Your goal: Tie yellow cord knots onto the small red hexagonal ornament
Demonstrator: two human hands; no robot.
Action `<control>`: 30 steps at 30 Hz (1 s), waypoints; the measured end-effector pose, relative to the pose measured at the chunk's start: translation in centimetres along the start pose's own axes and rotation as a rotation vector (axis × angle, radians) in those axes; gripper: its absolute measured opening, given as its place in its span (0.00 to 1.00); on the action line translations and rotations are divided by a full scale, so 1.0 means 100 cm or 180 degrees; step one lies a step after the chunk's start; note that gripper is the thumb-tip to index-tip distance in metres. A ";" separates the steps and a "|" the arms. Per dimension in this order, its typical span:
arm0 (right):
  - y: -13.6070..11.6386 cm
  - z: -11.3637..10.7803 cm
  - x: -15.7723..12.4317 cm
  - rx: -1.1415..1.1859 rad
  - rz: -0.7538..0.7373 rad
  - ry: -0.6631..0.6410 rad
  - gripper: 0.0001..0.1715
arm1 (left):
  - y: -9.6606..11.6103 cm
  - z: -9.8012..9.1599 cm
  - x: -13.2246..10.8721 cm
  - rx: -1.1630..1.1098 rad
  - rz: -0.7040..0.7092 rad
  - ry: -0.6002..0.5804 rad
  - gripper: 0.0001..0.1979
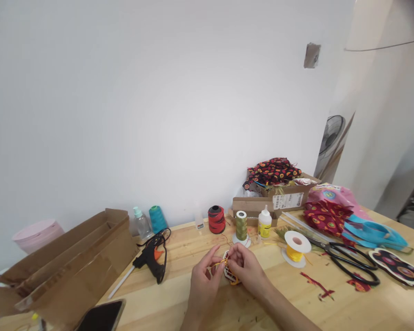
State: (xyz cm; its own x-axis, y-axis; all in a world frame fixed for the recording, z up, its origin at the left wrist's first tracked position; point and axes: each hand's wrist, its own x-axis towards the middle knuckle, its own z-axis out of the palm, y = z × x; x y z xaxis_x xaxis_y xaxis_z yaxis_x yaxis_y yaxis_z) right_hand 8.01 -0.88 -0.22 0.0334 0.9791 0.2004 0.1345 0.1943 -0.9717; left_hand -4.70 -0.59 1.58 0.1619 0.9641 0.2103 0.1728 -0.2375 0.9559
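Observation:
Low in the middle of the view, my left hand (207, 277) and my right hand (245, 266) meet over the table, thumbs and forefingers pinched close together. Between them is a yellow-orange cord (218, 263), with both hands closed on it. Under the fingertips shows a small pale openwork piece (230, 273) with a lattice pattern, partly hidden by the right hand. More of the cord curls at its lower edge. Behind the hands stand a spool of olive thread (241, 226) and a white glue bottle (265, 222).
A cardboard box (89, 257), a phone (101, 316) and a black glue gun (152, 259) lie to the left. Rightward are a yellow cord spool (296, 248), black-handled scissors (352, 262), blue ribbon (376, 233) and fabric scraps (319, 287). A red thread cone (216, 219) stands near the wall.

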 end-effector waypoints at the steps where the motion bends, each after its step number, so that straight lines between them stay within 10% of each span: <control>1: -0.001 -0.001 -0.001 -0.0263 -0.0143 0.0072 0.03 | -0.001 0.000 0.001 -0.0038 -0.0027 0.0008 0.22; 9: -0.018 -0.008 -0.007 -0.1710 -0.1074 -0.0073 0.08 | -0.005 -0.002 0.003 -0.0150 -0.0019 -0.0062 0.22; 30: -0.020 -0.013 -0.005 -0.1749 -0.1042 -0.0274 0.06 | -0.007 -0.002 0.004 -0.0163 -0.0059 -0.0096 0.22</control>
State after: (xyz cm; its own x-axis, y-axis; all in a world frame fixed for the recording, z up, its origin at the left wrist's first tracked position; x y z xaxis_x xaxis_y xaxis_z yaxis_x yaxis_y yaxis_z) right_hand 9.00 -1.81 1.75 -0.1717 0.8801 0.4427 0.6125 0.4474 -0.6517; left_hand -4.97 -0.04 1.06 0.1884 0.9641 0.1870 0.1262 -0.2126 0.9690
